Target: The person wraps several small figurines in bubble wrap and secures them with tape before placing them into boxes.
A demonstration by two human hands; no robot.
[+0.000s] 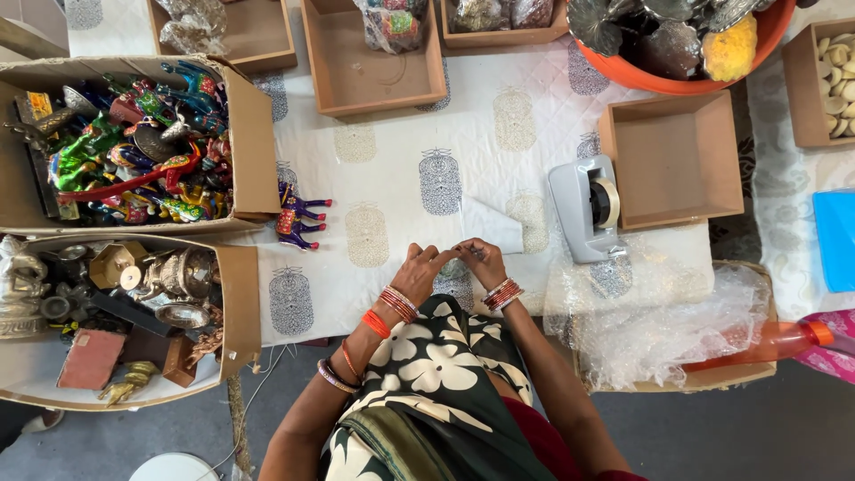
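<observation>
both arms reach forward from the body, bent a little at the elbows and angled inward so the wrists draw close. the left hand (419,272) and the right hand (481,260) meet fingertip to fingertip, backs up, fingers curled and pinched together. whether anything sits between the fingers cannot be made out. both wrists and the left forearm carry bangles.

whatever the hands pinch between their fingertips (456,253) is too small to tell. the orange bowl (677,82) and the blue object (837,239) are cut off by the edges; bubble wrap (663,316) hides its box.
</observation>
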